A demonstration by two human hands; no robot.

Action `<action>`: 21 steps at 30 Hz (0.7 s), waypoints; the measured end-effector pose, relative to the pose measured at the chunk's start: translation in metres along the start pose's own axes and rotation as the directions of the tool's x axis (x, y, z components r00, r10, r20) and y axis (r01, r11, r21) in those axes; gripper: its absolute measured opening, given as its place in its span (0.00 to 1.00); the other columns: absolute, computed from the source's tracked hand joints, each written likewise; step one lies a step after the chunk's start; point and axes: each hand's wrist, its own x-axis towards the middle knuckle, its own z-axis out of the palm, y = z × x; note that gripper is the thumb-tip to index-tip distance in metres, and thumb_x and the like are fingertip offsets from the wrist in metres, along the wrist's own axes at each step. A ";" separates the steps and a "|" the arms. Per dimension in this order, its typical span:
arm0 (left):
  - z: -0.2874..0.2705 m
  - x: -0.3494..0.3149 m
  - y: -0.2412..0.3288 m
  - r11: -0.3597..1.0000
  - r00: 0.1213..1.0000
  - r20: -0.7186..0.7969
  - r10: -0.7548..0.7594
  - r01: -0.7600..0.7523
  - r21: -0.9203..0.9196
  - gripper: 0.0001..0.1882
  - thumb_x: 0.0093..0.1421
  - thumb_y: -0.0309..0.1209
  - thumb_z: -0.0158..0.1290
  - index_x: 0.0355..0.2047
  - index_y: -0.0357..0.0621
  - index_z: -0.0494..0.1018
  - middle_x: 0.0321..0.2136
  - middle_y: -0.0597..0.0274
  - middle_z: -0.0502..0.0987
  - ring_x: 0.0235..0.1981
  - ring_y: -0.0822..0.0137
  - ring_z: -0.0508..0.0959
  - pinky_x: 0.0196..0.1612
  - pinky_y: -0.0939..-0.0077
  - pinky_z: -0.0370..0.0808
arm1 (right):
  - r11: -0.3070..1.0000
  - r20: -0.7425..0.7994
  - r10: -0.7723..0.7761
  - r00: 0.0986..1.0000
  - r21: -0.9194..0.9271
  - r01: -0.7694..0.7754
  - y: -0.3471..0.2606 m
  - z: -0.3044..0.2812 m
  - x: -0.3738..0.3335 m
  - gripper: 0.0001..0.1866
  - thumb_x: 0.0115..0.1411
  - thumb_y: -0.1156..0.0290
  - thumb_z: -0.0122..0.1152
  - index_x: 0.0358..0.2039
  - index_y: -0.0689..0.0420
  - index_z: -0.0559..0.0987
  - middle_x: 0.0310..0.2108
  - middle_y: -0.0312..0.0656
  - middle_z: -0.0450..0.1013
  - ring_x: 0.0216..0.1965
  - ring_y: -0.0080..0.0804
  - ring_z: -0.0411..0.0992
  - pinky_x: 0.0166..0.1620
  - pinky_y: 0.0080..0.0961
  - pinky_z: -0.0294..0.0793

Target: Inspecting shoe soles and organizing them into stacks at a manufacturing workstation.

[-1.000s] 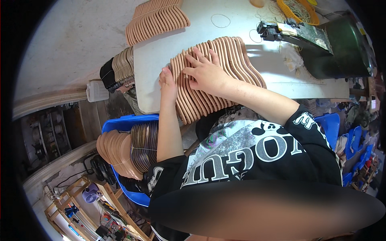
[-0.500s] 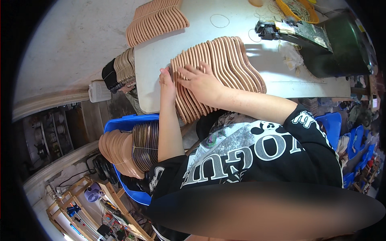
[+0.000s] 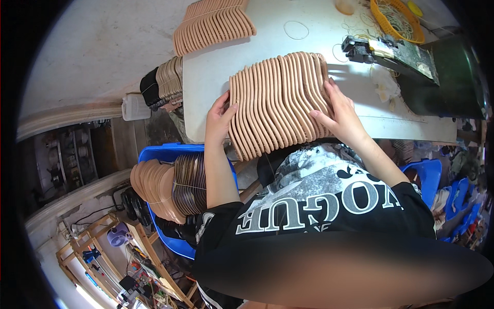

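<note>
- Counter [image 3: 201,87]: pale top. Carries two groups of insoles, with loose bands toward its far side.
- Row of insoles [image 3: 278,103]: at the near edge, toward the near left corner; lower ends appear to reach past that edge. Many tan pieces on edge, packed side by side, wavy in profile, rims smooth and rounded. Right end slightly browner.
- Progress (judged): gathering looks done, upper ends nearly level; no band visible around this row, so tying looks undone.
- Second bundle [image 3: 213,31]: tan, at the left edge toward the far side; a thin band appears to cross it.
- Left hand [image 3: 220,121] and right hand [image 3: 343,110]: both spread wide, bracing the row's opposite ends.
- Basket [image 3: 419,32]: yellow, bands inside, toward the far right corner.
- Loose band [image 3: 297,39]: beyond the row, not touching it.
</note>
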 end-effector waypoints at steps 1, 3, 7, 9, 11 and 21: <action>0.002 0.001 0.002 1.000 1.000 -0.019 -0.007 0.007 -0.012 0.27 0.59 0.24 0.55 0.58 0.31 0.63 0.50 0.51 0.74 0.49 0.66 0.74 0.53 0.73 0.70 | 0.999 -0.026 0.004 1.000 0.044 -0.003 0.001 0.003 0.001 0.39 0.59 0.54 0.60 0.62 0.64 0.58 0.65 0.63 0.49 0.67 0.55 0.49 0.66 0.40 0.51; 0.001 0.000 0.004 1.000 0.999 -0.031 -0.009 0.009 0.002 0.27 0.59 0.25 0.55 0.58 0.31 0.63 0.49 0.51 0.74 0.49 0.66 0.74 0.52 0.72 0.71 | 0.979 -0.024 -0.006 1.000 0.203 0.011 -0.004 -0.002 0.006 0.37 0.59 0.55 0.60 0.62 0.63 0.60 0.65 0.63 0.49 0.67 0.55 0.50 0.65 0.39 0.54; -0.004 0.004 0.000 0.999 0.999 -0.047 0.001 0.001 0.032 0.27 0.59 0.26 0.56 0.57 0.31 0.64 0.50 0.49 0.73 0.49 0.64 0.74 0.53 0.71 0.71 | 0.979 -0.011 -0.055 0.998 0.196 0.056 -0.011 -0.003 0.009 0.34 0.58 0.57 0.60 0.60 0.61 0.63 0.65 0.64 0.50 0.64 0.57 0.55 0.62 0.39 0.59; -0.004 0.003 -0.001 0.998 0.998 -0.057 0.006 -0.003 0.056 0.27 0.59 0.26 0.56 0.57 0.30 0.64 0.51 0.49 0.73 0.50 0.64 0.74 0.53 0.71 0.71 | 0.994 0.003 -0.084 0.996 0.069 0.084 -0.011 -0.002 0.008 0.35 0.57 0.55 0.60 0.59 0.61 0.64 0.64 0.65 0.50 0.61 0.59 0.59 0.61 0.40 0.61; -0.005 0.003 -0.001 0.998 0.998 -0.044 0.042 -0.040 0.057 0.27 0.59 0.26 0.56 0.57 0.30 0.63 0.52 0.49 0.71 0.51 0.63 0.73 0.54 0.70 0.70 | 0.995 -0.031 -0.066 0.997 0.072 0.068 -0.008 -0.001 0.006 0.34 0.57 0.55 0.60 0.58 0.60 0.65 0.64 0.64 0.51 0.62 0.57 0.58 0.63 0.44 0.56; -0.021 -0.001 0.010 0.993 0.989 0.146 -0.014 -0.002 0.115 0.33 0.56 0.25 0.55 0.61 0.33 0.59 0.56 0.50 0.67 0.55 0.62 0.68 0.57 0.67 0.66 | 0.959 -0.067 -0.256 0.964 0.112 0.262 -0.050 -0.015 -0.001 0.22 0.55 0.64 0.60 0.50 0.59 0.73 0.58 0.50 0.63 0.59 0.48 0.60 0.61 0.42 0.56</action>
